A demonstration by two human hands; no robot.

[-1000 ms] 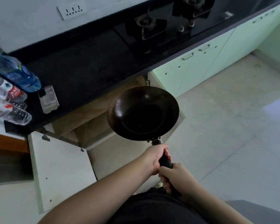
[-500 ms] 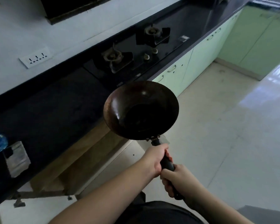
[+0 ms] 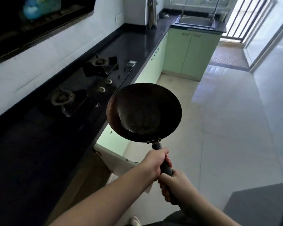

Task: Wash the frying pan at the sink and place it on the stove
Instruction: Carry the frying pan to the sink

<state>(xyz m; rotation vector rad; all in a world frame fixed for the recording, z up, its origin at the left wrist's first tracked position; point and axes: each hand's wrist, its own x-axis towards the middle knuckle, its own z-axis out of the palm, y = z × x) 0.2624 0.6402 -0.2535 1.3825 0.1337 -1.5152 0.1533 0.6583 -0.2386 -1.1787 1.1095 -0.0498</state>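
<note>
Holding a dark round frying pan (image 3: pixel 144 112) by its black handle, both hands wrapped around the grip.

Left hand (image 3: pixel 154 163) curls round the handle nearest the riveted bowl; right hand (image 3: pixel 175 185) grips just behind it, at the end. Pan is in the air, level, beside the glossy black counter (image 3: pixel 39 152) and gas stove (image 3: pixel 82 88). Steel sink (image 3: pixel 195 22) stands well apart, at the far end.
</note>
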